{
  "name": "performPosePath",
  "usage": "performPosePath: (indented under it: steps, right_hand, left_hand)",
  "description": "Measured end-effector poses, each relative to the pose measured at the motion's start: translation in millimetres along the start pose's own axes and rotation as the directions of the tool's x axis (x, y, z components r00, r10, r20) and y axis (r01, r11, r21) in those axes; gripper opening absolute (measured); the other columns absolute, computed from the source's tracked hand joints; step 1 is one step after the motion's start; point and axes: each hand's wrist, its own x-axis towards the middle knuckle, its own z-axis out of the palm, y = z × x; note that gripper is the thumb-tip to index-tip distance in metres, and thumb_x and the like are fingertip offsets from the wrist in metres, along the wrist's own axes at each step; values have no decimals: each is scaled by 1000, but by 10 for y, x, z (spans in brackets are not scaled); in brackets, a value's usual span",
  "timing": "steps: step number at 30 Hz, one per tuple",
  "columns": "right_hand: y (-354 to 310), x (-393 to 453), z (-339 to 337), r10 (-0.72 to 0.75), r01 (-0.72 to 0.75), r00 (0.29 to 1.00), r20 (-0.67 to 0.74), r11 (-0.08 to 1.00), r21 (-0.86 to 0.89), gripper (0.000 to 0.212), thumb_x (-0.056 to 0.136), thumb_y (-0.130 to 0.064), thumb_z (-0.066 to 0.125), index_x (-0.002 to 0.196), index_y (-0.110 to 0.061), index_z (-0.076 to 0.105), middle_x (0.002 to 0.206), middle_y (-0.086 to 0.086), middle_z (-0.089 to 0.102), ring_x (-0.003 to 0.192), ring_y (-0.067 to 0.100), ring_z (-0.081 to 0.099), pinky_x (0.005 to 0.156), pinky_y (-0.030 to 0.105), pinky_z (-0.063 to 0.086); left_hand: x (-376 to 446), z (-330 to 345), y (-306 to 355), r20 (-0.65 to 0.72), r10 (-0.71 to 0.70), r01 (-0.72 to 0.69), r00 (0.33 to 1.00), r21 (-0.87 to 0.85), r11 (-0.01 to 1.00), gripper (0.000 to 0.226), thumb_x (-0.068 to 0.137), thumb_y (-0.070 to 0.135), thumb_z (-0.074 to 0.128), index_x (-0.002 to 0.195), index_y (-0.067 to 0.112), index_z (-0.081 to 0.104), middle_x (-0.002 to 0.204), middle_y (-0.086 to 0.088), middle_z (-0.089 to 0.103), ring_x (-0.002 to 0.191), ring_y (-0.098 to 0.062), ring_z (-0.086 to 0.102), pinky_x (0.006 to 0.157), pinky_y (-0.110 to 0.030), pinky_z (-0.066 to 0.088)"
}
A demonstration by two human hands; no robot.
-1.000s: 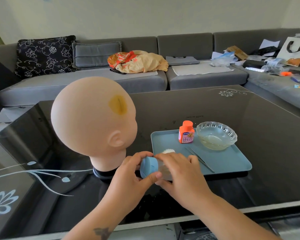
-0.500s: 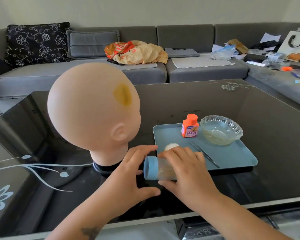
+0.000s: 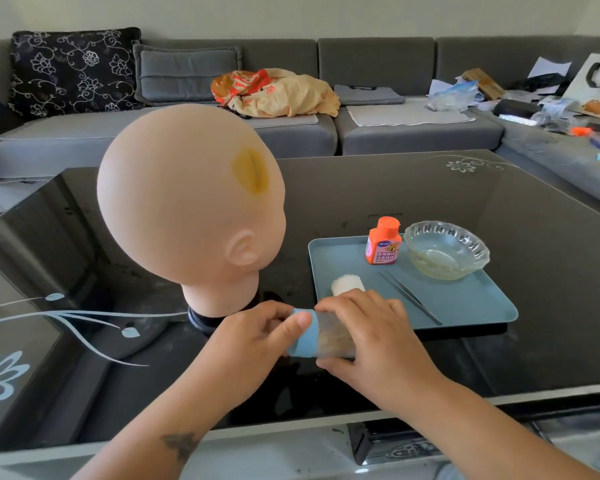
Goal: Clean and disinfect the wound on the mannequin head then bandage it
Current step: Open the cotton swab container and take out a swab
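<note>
Living room, grey sofa behind, dark glass counter (image 3: pixel 499 358) in front. Just above its near edge, both hands wrapped on a clear plastic tube (image 3: pixel 329 337) lying sideways: right hand (image 3: pixel 378 337) clasped over the see-through barrel, left hand (image 3: pixel 257 341) pinching the blue cap (image 3: pixel 303 336) with thumb on top. Looks like cotton swabs inside (hard to be sure through the plastic). Probably very light, stiff-walled, a bit slick; best held round the barrel while the cap gets twisted or pulled, gently, so contents stay in. Just beyond the right hand, a blue tray (image 3: pixel 465 306) with a white gauze roll (image 3: pixel 347 285) nearest the fingers, thin tweezers (image 3: pixel 409 297), an orange disinfectant bottle (image 3: pixel 383 242) and a glass bowl (image 3: pixel 445 249) further out. Beyond the left hand, the mannequin head (image 3: pixel 187 202) upright on its stand, yellow-stained wound (image 3: pixel 250 169) high on the side. Rigid and smooth, likely to tip if pushed hard; worth steadying at the neck.
</note>
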Motion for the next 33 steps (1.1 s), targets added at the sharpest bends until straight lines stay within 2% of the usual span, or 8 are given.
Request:
performPosePath:
  steps: [3, 7, 9, 15, 21, 24, 28, 33]
  right_hand:
    - [20, 4, -8, 15, -15, 1000, 10, 1000, -17, 58, 65, -43, 78, 115, -30, 53, 106, -12, 56, 97, 16, 51, 74, 32, 31]
    - [26, 7, -10, 11, -11, 1000, 24, 1000, -19, 58, 66, -46, 75, 116, -32, 51, 105, -13, 55, 96, 13, 47, 74, 31, 30]
    - [23, 6, -7, 5, -5, 1000, 20, 1000, -19, 56, 65, -46, 75, 115, -32, 52, 106, -14, 56, 96, 14, 48, 74, 31, 31]
    - [15, 8, -1, -9, 9, 1000, 17, 999, -32, 55, 67, -47, 75, 114, -31, 53, 109, -15, 58, 101, 15, 48, 75, 32, 32]
    - [12, -5, 5, -6, 6, 1000, 16, 1000, -19, 57, 63, -44, 79, 111, -33, 50, 106, -17, 56, 97, 14, 46, 73, 30, 28]
    - [52, -5, 4, 51, -53, 998, 26, 997, 62, 55, 67, -45, 78, 112, -33, 49, 107, -18, 54, 97, 11, 41, 77, 32, 30]
    - [84, -13, 15, 123, -123, 992, 16, 975, 183, 56, 67, -45, 79, 112, -35, 47, 98, -30, 43, 91, -2, 35, 78, 30, 32]
    - [104, -4, 16, 192, -185, 981, -14, 959, 214, 56, 67, -41, 81, 111, -29, 49, 102, -17, 43, 91, 8, 41, 79, 31, 36]
  left_hand:
    - [-34, 1, -19, 86, 227, -240, 970, 183, 953, 89, 57, 80, 65, 136, 55, 31, 133, 34, 37, 123, 16, 37, 98, -6, 33]
    - [-24, 15, -21, 92, 388, -397, 917, 303, 866, 87, 71, 36, 79, 137, 57, 26, 134, 33, 33, 126, 8, 37, 99, -5, 30]
    - [-23, 6, -17, 60, 382, -384, 922, 260, 886, 77, 74, 33, 76, 136, 50, 33, 128, 30, 41, 120, 5, 44, 94, -7, 37]
    - [-41, 42, -12, 22, 197, -198, 980, 93, 976, 63, 70, 60, 63, 128, 56, 38, 105, 23, 54, 100, 1, 53, 76, -12, 47]
    - [-37, 25, 33, -14, 12, -14, 1000, -105, 994, 14, 87, 57, 49, 98, 52, 54, 69, 24, 60, 60, 2, 55, 56, -9, 43]
    - [-39, -16, 58, -33, -49, 42, 998, -191, 981, 32, 79, 69, 38, 95, 49, 57, 65, 20, 59, 59, 2, 55, 58, -15, 44]
    - [-40, -49, 48, -56, -35, 24, 998, -195, 981, 41, 67, 77, 43, 94, 50, 55, 84, 18, 65, 71, -4, 62, 62, -24, 48]
    - [-33, -100, -37, -95, -22, 12, 995, -111, 994, 45, 59, 76, 58, 87, 40, 52, 84, 11, 67, 72, -3, 59, 61, -9, 45]
